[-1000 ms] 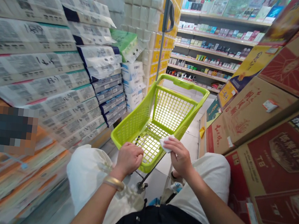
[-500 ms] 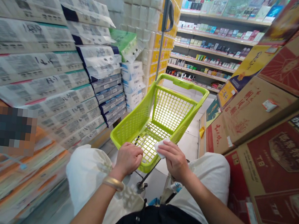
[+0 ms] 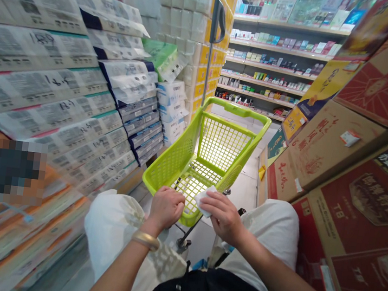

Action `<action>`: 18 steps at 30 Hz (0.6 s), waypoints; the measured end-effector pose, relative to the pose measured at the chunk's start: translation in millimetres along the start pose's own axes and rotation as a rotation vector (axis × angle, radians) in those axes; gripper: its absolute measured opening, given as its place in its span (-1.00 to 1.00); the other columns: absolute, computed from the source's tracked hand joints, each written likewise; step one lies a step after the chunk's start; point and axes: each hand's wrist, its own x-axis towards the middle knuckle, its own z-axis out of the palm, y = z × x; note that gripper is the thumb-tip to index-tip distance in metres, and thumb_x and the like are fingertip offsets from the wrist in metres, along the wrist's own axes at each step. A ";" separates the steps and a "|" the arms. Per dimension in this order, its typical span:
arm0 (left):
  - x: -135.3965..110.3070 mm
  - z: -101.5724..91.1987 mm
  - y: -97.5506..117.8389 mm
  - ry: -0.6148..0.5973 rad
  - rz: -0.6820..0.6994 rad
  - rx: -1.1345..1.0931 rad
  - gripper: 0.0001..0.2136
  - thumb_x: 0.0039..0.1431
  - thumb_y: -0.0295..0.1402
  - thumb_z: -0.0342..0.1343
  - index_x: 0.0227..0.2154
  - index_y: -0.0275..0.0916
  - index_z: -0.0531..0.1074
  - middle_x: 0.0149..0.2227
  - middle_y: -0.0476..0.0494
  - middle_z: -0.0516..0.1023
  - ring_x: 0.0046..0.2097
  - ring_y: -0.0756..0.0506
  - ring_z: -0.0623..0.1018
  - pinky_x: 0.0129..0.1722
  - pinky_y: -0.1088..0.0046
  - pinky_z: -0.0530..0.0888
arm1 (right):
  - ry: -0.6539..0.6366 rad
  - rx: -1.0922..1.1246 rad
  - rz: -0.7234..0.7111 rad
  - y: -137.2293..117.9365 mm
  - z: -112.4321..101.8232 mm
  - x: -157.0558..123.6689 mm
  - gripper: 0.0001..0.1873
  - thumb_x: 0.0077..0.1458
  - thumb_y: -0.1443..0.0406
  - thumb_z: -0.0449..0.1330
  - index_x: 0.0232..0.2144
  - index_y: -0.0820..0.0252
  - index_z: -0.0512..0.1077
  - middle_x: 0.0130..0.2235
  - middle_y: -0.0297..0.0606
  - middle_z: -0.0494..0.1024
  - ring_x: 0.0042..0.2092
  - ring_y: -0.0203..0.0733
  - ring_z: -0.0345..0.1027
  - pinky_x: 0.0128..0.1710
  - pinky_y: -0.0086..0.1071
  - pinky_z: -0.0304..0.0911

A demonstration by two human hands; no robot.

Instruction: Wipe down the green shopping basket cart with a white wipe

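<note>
My left hand (image 3: 166, 209) clenched on the near rim of the green basket (image 3: 178, 162), my right hand (image 3: 223, 218) pinching a white tissue (image 3: 205, 201) just above it; so far the paper packs (image 3: 48, 68) left of my fingers (image 3: 217, 204) and the cartons (image 3: 357, 215) right of them stand untouched.

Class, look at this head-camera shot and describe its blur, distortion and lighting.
In the head view, the orange-edged packs at lower left smear with blur; the green shopping basket and the cartons at right bend with wide-angle distortion; lighting looks even, without harsh glare; a pixelated patch hides part of the left stack.
</note>
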 end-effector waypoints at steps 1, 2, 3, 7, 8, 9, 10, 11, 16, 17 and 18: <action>0.0 -0.3 -0.1 -0.003 0.002 0.001 -0.76 0.04 -0.44 -0.09 -0.67 -0.19 0.37 -0.59 -0.03 0.47 -0.43 -0.05 0.38 -0.27 0.33 0.17 | -0.020 0.015 -0.026 -3.9 1.0 -1.3 -0.56 0.18 0.52 0.04 0.01 0.06 0.46 -0.04 -0.23 0.61 0.15 -0.15 0.38 0.16 -0.11 0.33; -0.1 -0.6 -0.1 -0.006 0.003 0.001 -0.76 0.04 -0.44 -0.09 -0.66 -0.19 0.37 -0.59 -0.03 0.47 -0.43 -0.05 0.38 -0.27 0.33 0.17 | -0.030 0.023 -0.047 -4.8 1.2 -1.5 -0.56 0.18 0.52 0.04 0.02 0.07 0.45 -0.05 -0.23 0.61 0.14 -0.16 0.38 0.15 -0.13 0.33; -0.1 -0.7 -0.1 -0.009 0.005 0.000 -0.76 0.04 -0.44 -0.09 -0.66 -0.19 0.37 -0.59 -0.03 0.47 -0.43 -0.05 0.38 -0.27 0.33 0.17 | -0.032 0.020 -0.055 -2.6 0.6 -0.7 -0.55 0.18 0.52 0.04 0.03 0.07 0.45 -0.05 -0.23 0.61 0.13 -0.16 0.39 0.13 -0.15 0.35; 0.3 -0.3 1.1 -0.010 0.000 -0.012 -0.75 0.06 -0.44 -0.10 -0.67 -0.19 0.36 -0.59 -0.03 0.46 -0.43 -0.05 0.38 -0.26 0.33 0.18 | 0.039 -0.100 0.033 21.0 -4.5 8.3 -0.52 0.19 0.50 0.03 0.08 0.06 0.43 -0.07 -0.17 0.61 0.05 -0.12 0.43 0.03 -0.14 0.40; 0.4 -0.1 1.5 -0.010 -0.003 -0.015 -0.75 0.05 -0.44 -0.10 -0.67 -0.19 0.35 -0.59 -0.03 0.46 -0.43 -0.06 0.38 -0.26 0.33 0.18 | 0.057 -0.128 0.064 24.7 -4.9 9.8 -0.52 0.20 0.49 0.03 0.09 0.05 0.42 -0.05 -0.16 0.60 0.05 -0.11 0.43 0.03 -0.13 0.40; 0.5 0.0 1.7 -0.010 -0.004 -0.016 -0.75 0.05 -0.45 -0.09 -0.67 -0.19 0.35 -0.59 -0.03 0.46 -0.43 -0.06 0.38 -0.26 0.33 0.17 | 0.064 -0.141 0.084 25.9 -4.6 10.4 -0.52 0.21 0.48 0.02 0.10 0.03 0.42 -0.03 -0.15 0.59 0.05 -0.10 0.42 0.03 -0.12 0.40; 0.6 0.0 1.7 -0.009 -0.006 -0.017 -0.76 0.05 -0.45 -0.09 -0.67 -0.19 0.35 -0.59 -0.03 0.46 -0.43 -0.06 0.38 -0.27 0.33 0.17 | 0.053 -0.137 0.089 24.3 -3.6 9.9 -0.52 0.22 0.48 0.00 0.11 0.02 0.41 -0.01 -0.16 0.58 0.07 -0.11 0.41 0.05 -0.11 0.39; 0.5 0.0 1.5 -0.007 -0.006 -0.016 -0.76 0.04 -0.45 -0.09 -0.67 -0.19 0.35 -0.59 -0.03 0.47 -0.43 -0.06 0.39 -0.27 0.33 0.17 | 0.029 -0.119 0.079 20.4 -2.1 8.3 -0.53 0.24 0.47 -0.01 0.11 0.01 0.41 0.02 -0.18 0.57 0.09 -0.11 0.39 0.07 -0.11 0.37; -0.3 -0.1 -0.9 0.001 0.001 0.000 -0.77 0.04 -0.45 -0.09 -0.66 -0.19 0.35 -0.58 -0.03 0.47 -0.42 -0.06 0.40 -0.26 0.33 0.18 | -0.105 0.009 -0.067 1.2 1.6 -2.3 -0.55 0.30 0.42 -0.07 0.12 0.03 0.39 0.07 -0.24 0.55 0.21 -0.15 0.29 0.14 -0.15 0.34; -0.4 -0.1 -1.2 -0.001 0.001 0.001 -0.77 0.04 -0.45 -0.09 -0.66 -0.19 0.36 -0.58 -0.03 0.47 -0.42 -0.06 0.40 -0.26 0.33 0.18 | -0.108 0.015 -0.071 3.3 0.2 -2.1 -0.55 0.30 0.42 -0.08 0.12 0.02 0.39 0.07 -0.25 0.55 0.22 -0.16 0.29 0.15 -0.14 0.33; -0.5 0.0 -1.3 -0.003 0.001 0.000 -0.77 0.04 -0.45 -0.09 -0.66 -0.19 0.36 -0.58 -0.03 0.47 -0.42 -0.06 0.40 -0.26 0.33 0.18 | -0.102 0.011 -0.058 7.6 -1.7 -0.9 -0.55 0.30 0.42 -0.08 0.12 0.02 0.40 0.06 -0.24 0.56 0.22 -0.16 0.29 0.15 -0.14 0.33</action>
